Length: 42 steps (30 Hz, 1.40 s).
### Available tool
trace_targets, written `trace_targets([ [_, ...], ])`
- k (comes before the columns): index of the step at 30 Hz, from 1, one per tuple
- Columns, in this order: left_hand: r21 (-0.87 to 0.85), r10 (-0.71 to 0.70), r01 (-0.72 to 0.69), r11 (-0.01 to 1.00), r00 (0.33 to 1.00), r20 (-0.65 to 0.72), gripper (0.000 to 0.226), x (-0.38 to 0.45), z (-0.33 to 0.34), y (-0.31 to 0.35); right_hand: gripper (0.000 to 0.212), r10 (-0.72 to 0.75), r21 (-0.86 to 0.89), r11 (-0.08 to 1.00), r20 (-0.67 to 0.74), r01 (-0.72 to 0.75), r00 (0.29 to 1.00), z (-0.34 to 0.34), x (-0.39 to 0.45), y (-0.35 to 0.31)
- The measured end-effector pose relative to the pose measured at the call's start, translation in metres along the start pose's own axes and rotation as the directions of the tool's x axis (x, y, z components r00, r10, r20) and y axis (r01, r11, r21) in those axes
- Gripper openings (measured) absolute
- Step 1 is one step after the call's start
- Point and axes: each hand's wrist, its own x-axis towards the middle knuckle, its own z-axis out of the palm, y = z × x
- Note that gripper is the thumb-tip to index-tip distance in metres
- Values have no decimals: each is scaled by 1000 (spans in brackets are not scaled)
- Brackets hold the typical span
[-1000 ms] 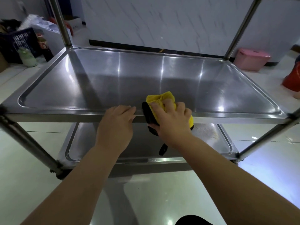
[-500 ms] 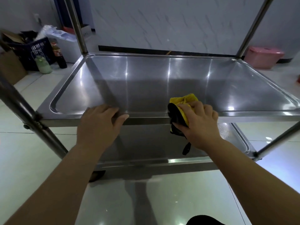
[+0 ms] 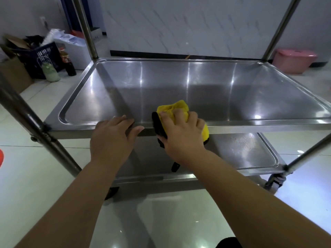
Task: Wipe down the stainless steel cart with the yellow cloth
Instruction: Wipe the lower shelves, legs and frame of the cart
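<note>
The stainless steel cart (image 3: 197,86) fills the view, its middle shelf a shallow tray and a lower shelf (image 3: 247,151) beneath. My right hand (image 3: 182,135) grips the bunched yellow cloth (image 3: 172,107), which has a black edge, on the shelf's near rim. The cloth drapes over that rim and a black loop hangs below. My left hand (image 3: 112,138) holds the same near rim just left of the cloth, fingers on top and thumb along the front edge.
Four steel posts rise at the corners, the near left post (image 3: 35,129) slanting close to my left arm. A pink tub (image 3: 293,59) sits on the floor at far right. Bottles (image 3: 69,63), a dark basket and boxes crowd the far left floor. A caster (image 3: 274,181) shows at lower right.
My view has shifted, so the cart sits differently in frame. Both hands stay on the near rim, the right one with the cloth ending closer to the left hand.
</note>
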Motion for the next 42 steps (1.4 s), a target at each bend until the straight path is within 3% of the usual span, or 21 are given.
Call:
trace_targets([
  [7,22,-19,18,1000,998,60,51,1,-8,-4,60,-113,-23,993,-40,112,993,1,8,17],
  [13,17,-19,18,1000,997,81,49,-1,-10,3,66,-36,-24,999,-37,35,999,-4,-4,44],
  [18,32,-6,5,999,1000,29,39,-2,-8,6,65,-33,-74,997,-65,28,997,3,2,21],
  [24,16,-5,4,1000,999,39,44,0,-8,1,61,-85,-110,991,-136,71,987,13,12,-11],
  [33,32,51,-53,998,996,69,50,-3,-17,9,58,-111,-29,994,-159,107,981,7,-1,21],
  [39,-94,17,-3,996,989,149,45,-1,-24,8,60,-79,16,996,-163,83,983,-2,-7,34],
  [42,5,43,-43,999,994,104,57,0,-25,-10,60,-69,25,997,-152,73,986,-2,-8,36],
])
